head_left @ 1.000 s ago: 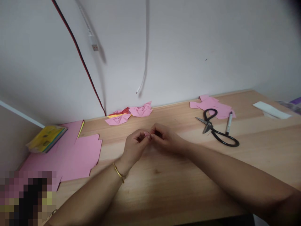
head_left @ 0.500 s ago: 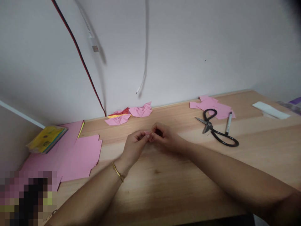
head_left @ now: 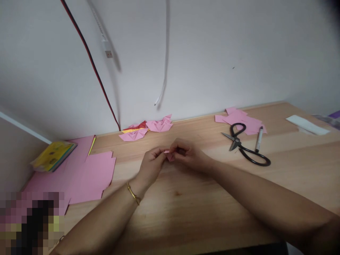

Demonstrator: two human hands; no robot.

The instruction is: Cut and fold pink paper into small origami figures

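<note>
A small folded piece of pink paper (head_left: 169, 156) is pinched between my two hands above the middle of the wooden table (head_left: 175, 212). My left hand (head_left: 152, 163) grips its left side with thumb and fingers, a gold bangle on the wrist. Closed on the right side of the paper is my right hand (head_left: 187, 154), which hides part of it. Beyond my hands, near the wall, lie folded pink paper shapes (head_left: 159, 124), one of them with red and yellow paper beside it.
Black-handled scissors (head_left: 236, 141) lie open on the right, beside a marker (head_left: 259, 139) and pink paper pieces (head_left: 240, 118). A white strip (head_left: 306, 124) is farther right. At left, pink sheets (head_left: 90, 177) carry a yellow packet (head_left: 54, 156). A white cable (head_left: 166, 63) hangs against the wall.
More of the folded pink paper shows between my hands now. My right-hand fingers have shifted slightly up and over its top edge; my left hand stays nearly in place.
</note>
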